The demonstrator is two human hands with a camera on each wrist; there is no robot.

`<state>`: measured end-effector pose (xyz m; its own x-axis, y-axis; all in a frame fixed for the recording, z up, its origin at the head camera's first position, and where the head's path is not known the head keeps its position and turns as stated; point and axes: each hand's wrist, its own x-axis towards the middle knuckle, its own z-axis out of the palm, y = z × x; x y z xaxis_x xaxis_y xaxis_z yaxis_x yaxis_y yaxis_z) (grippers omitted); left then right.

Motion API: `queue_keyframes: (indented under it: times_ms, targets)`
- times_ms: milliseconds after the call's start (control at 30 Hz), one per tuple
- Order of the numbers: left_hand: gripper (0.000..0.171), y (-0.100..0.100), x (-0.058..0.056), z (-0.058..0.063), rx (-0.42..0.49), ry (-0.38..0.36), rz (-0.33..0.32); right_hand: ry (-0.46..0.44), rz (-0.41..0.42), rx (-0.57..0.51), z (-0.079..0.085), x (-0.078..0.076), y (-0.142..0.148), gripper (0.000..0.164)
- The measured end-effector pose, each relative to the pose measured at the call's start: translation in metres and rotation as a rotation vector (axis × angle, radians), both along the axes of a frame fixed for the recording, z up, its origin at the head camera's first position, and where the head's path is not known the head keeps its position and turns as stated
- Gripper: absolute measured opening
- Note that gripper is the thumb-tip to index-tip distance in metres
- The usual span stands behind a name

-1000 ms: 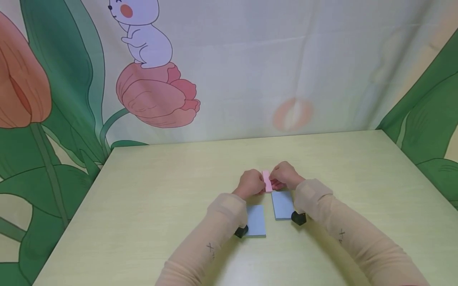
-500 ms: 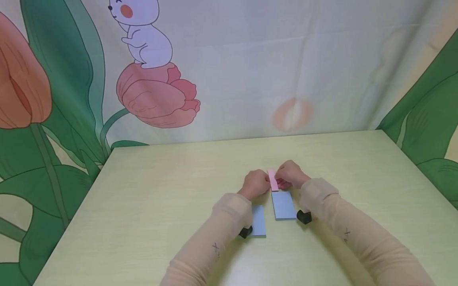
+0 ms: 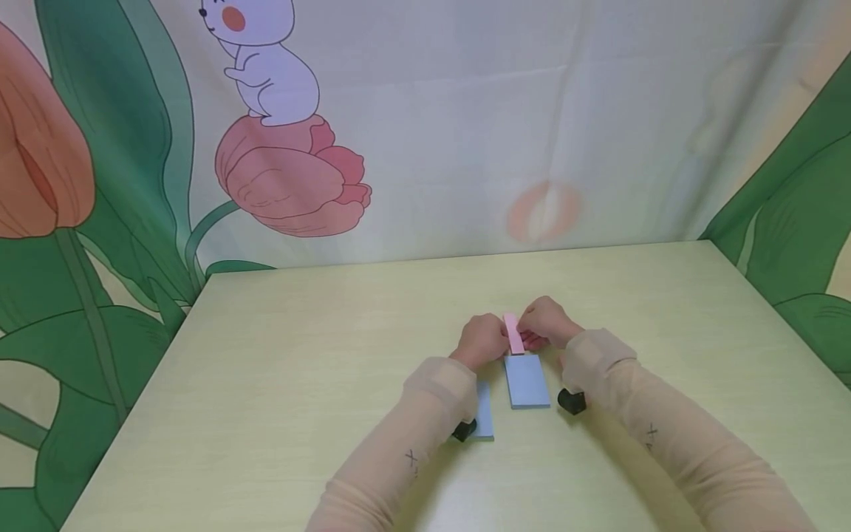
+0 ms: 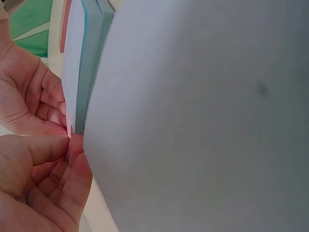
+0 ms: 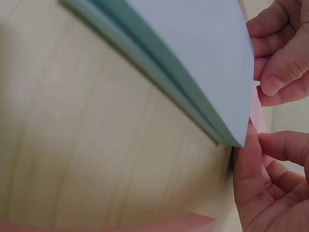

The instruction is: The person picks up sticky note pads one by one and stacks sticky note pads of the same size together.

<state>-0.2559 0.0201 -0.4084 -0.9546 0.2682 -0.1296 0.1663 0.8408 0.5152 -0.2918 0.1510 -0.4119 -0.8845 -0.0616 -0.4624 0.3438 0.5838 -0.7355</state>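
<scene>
My left hand (image 3: pixel 483 340) and right hand (image 3: pixel 547 322) pinch a narrow pink paper strip (image 3: pixel 513 334) from either side, with thumbs and fingertips on it. The strip lies just beyond the far edge of a blue sticky note pad (image 3: pixel 528 382), roughly in line with that pad's left part. Both hands meet at the strip in the left wrist view, the left hand (image 4: pixel 43 183) lower and the right hand (image 4: pixel 29 92) above. A second blue sticky note pad (image 3: pixel 487 417) sits nearer and to the left, partly hidden under my left sleeve.
A pale wooden table (image 3: pixel 299 369) lies under everything, with a printed curtain (image 3: pixel 432 148) hanging behind it. Black wrist cameras (image 3: pixel 572 401) hang below both sleeves. A pink edge (image 5: pixel 145 226) shows on the table in the right wrist view.
Both hands have moved to the right with the pink strip, which now stands behind the right blue pad. My left sleeve covers more of the left pad; both pads have stayed put.
</scene>
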Motion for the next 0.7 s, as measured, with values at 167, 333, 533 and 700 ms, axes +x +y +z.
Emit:
queue_keyframes:
  times_ms: [167,333,533,700]
  targets:
    - [0.019,0.004,0.0,0.001,-0.017,0.005,0.012,0.023,0.015,-0.012,-0.001,0.001,0.004,0.011]
    - [0.024,0.006,0.001,0.002,-0.014,-0.009,0.032,0.024,0.025,-0.018,-0.001,0.001,0.006,0.011]
    - [0.025,0.01,-0.001,-0.001,-0.01,-0.02,0.051,0.017,0.018,-0.002,0.0,0.002,0.009,0.011]
    - [0.023,0.013,-0.001,0.0,-0.016,-0.027,0.056,0.014,0.004,0.003,0.002,0.003,0.01,0.01]
